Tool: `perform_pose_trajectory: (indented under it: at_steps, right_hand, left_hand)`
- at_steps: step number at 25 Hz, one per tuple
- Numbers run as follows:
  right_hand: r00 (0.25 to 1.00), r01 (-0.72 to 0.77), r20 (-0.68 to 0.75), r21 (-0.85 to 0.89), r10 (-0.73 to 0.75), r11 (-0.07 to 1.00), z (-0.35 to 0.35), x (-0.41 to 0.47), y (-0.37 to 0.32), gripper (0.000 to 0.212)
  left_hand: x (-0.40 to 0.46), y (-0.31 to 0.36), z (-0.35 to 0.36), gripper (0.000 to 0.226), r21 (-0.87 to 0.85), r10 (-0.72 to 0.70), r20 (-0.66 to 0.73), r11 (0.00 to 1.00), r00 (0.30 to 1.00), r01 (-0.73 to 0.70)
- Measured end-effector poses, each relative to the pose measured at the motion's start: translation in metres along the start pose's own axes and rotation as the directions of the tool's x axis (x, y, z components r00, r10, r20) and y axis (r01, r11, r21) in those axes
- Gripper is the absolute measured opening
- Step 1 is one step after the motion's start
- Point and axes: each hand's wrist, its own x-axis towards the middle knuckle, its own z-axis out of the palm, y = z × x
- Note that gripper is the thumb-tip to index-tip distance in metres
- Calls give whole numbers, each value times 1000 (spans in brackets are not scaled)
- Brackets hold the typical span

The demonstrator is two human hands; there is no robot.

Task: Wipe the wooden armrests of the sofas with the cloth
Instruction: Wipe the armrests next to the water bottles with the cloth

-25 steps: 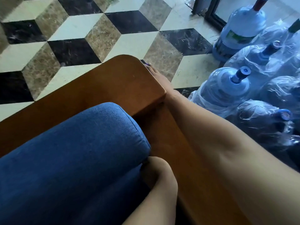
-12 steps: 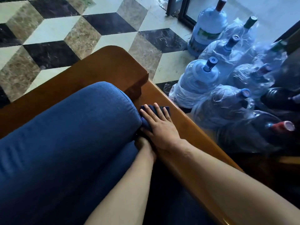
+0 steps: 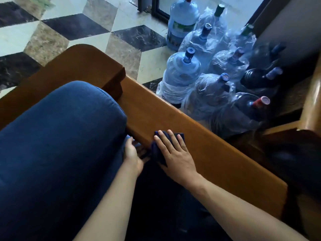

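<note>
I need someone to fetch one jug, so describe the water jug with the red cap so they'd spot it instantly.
Beyond the wooden armrest, a cluster of big water jugs stands on the floor. The red-capped jug is the dark one nearest the armrest; those beside it have blue caps.

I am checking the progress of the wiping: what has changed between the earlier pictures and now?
The right hand has drawn the dark cloth along the wooden armrest, from its far end toward the person, palm flat on it. The left hand stays pressed against the blue cushion. The water bottles are unmoved.
</note>
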Motion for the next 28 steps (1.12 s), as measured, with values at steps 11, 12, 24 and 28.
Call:
perform_pose_trajectory:
  at_steps: [11, 12, 24, 28]
  right_hand:
    - [972, -200, 128, 20, 196, 980, -17, 8, -14, 90]
    - [977, -178, 124, 27, 174, 984, -18, 15, -16, 87]
    - [969, -240, 75, 42, 236, 970, -14, -312, 160, 102]
    - [989, -142, 13, 309, 145, 940, -16, -344, 187, 81]
  left_hand:
    - [-30, -80, 5, 67, 200, -71, -60, 976, 996, 82]
    - [-30, -79, -1, 68, 191, -79, -55, 978, 995, 88]
    - [-125, -313, 59, 85, 635, -299, 72, 750, 951, 188]
    - [-168, -387, 88, 57, 686, -289, 179, 722, 940, 92]
